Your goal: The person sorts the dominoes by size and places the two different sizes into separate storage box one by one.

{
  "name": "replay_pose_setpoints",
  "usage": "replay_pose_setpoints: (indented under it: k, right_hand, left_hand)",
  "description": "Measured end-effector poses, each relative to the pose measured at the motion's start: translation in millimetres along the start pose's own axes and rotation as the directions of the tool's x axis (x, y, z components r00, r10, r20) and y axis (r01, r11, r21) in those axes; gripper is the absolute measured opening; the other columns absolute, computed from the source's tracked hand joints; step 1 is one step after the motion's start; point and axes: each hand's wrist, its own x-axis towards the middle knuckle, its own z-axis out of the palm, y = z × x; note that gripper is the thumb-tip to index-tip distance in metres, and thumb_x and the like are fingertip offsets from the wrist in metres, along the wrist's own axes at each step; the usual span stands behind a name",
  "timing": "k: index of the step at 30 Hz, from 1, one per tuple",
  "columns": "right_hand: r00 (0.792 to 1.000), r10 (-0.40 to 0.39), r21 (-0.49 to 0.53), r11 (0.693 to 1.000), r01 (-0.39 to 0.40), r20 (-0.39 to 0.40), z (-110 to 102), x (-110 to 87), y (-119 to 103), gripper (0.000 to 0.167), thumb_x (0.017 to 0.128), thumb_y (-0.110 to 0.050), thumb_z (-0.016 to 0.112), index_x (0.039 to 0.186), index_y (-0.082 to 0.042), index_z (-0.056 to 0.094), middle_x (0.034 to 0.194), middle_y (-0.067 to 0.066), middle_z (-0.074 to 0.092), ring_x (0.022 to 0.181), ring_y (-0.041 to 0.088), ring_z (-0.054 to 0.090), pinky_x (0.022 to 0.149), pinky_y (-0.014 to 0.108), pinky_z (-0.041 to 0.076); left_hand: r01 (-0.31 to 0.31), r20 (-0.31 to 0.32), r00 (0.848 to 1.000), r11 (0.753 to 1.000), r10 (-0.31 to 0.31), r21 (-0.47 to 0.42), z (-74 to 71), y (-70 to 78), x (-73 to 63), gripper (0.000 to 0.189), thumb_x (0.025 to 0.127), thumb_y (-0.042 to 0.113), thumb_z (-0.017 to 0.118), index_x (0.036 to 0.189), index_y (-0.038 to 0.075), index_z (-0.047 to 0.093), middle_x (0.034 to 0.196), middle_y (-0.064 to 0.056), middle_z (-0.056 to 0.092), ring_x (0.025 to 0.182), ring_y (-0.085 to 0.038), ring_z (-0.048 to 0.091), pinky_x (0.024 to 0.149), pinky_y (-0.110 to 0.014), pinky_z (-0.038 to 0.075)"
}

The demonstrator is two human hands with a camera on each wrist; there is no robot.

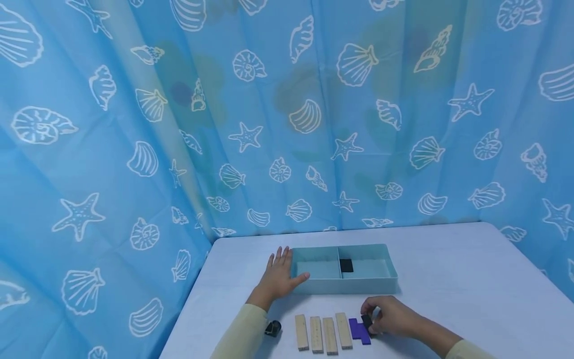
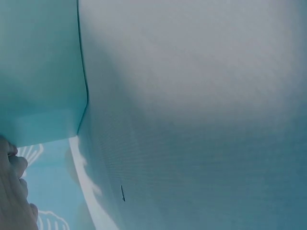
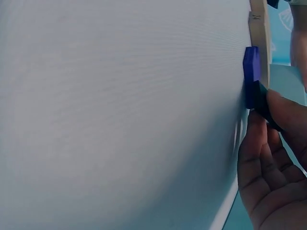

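My left hand (image 1: 278, 279) lies on the left end of a light blue two-compartment tray (image 1: 343, 286), fingers straight along the end wall and thumb over the front rim. In the left wrist view, its fingers (image 2: 18, 167) show at the tray's wall. My right hand (image 1: 394, 316) pinches a small black block (image 3: 263, 103) between thumb and fingertips, tilted against the end of a purple stepped block (image 1: 360, 331). A pale grey bit (image 1: 375, 313) shows by those fingers in the head view. Inside the right compartment, a black square piece (image 1: 347, 265) lies against the divider.
Several wooden blocks (image 1: 316, 335) stand in a row left of the purple block, close to the near edge of the view. A shiny black object (image 1: 273, 328) sits beside the left sleeve. White cloth (image 1: 466, 279) covers the table; a blue shell-patterned curtain (image 1: 287, 149) hangs behind.
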Motion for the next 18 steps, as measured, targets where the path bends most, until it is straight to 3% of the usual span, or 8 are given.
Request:
replay_pose_setpoints:
  k: [7, 18]
  right_hand:
    - [0.999, 0.013, 0.101, 0.995, -0.009, -0.039, -9.3, 0.6, 2.0, 0.048, 0.071, -0.004, 0.083, 0.116, -0.006, 0.066, 0.098, 0.002, 0.059, 0.079, 0.019, 0.059, 0.064, 0.034, 0.054]
    - [0.991, 0.026, 0.134, 0.991, -0.009, -0.133, -16.9, 6.1, 0.6, 0.037, 0.07, -0.005, 0.085, 0.101, -0.008, 0.064, 0.089, 0.002, 0.059, 0.075, 0.018, 0.059, 0.065, 0.033, 0.053]
  left_hand:
    - [0.01, 0.007, 1.0, 1.0, -0.011, 0.028, 1.8, 3.5, 1.9, 0.099, 0.089, 0.074, 0.039, 0.154, 0.002, 0.021, 0.16, -0.011, 0.018, 0.148, -0.028, 0.004, 0.116, -0.049, 0.006]
    - [0.006, -0.005, 1.0, 1.0, -0.006, 0.023, 1.3, 2.1, -0.8, 0.098, 0.09, 0.073, 0.041, 0.154, 0.003, 0.021, 0.16, -0.012, 0.017, 0.148, -0.029, 0.005, 0.116, -0.05, 0.005]
